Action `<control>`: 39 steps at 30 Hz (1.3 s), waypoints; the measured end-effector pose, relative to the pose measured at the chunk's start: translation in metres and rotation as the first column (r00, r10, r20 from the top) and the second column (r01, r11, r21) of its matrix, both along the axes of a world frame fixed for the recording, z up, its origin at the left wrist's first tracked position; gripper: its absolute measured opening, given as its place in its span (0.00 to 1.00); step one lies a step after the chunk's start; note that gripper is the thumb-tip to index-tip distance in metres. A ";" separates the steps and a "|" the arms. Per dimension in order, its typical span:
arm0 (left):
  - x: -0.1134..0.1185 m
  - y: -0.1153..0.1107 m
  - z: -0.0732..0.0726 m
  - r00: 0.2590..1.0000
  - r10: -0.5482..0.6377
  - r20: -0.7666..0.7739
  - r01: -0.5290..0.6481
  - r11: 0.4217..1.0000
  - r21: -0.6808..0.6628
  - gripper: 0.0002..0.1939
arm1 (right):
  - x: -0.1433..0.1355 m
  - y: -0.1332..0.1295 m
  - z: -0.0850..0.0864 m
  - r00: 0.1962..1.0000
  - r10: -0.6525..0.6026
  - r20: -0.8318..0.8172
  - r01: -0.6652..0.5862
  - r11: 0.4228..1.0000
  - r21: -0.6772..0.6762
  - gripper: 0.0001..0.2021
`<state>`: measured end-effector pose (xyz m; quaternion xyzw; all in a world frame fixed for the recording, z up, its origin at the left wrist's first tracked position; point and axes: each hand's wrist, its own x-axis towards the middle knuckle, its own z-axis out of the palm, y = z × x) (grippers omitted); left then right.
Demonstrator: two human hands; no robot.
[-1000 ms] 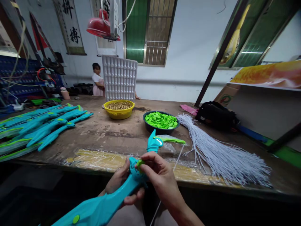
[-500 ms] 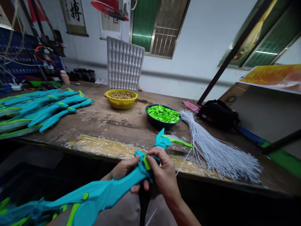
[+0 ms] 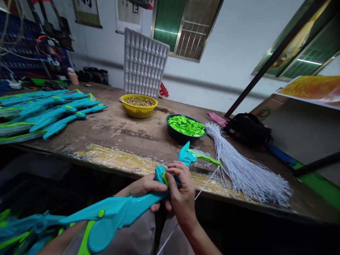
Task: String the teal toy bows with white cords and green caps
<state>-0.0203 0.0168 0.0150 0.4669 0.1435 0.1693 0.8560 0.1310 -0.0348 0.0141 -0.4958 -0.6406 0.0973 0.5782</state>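
Note:
A turquoise plastic toy bow with green parts slants from the lower left up over the table edge. Around its middle wraps my left hand, the thumb lying along the body. My right hand pinches a small green plastic piece against the bow's grip; its far side is hidden by the fingers. A white string runs from the bow's green far tip down past my right wrist. Beyond my hands, a black bowl holds loose green plastic pieces.
Right of the bowl lies a bundle of white cords. A yellow bowl of brass-coloured rings stands farther back, before an upright grey moulded tray. More turquoise bows are piled at left, and others sit low beside me.
My left thumb has moved forward along the bow toward the green piece. The green piece is now more covered by my fingers. The view has shifted slightly.

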 end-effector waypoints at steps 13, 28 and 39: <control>-0.006 -0.019 0.017 0.972 0.162 -0.169 -0.137 0.979 0.151 0.18 | 0.034 -0.002 0.043 0.759 0.384 0.525 -0.266 0.920 -0.288 0.09; -0.006 -0.055 0.049 0.870 0.368 -0.327 -0.175 0.852 0.494 0.05 | 0.035 -0.013 0.081 0.475 0.617 0.628 -0.373 0.787 -0.491 0.09; -0.006 -0.054 0.047 0.858 0.389 -0.334 -0.222 0.869 0.443 0.06 | 0.027 -0.033 0.059 0.778 0.298 0.553 -0.354 0.935 -0.006 0.05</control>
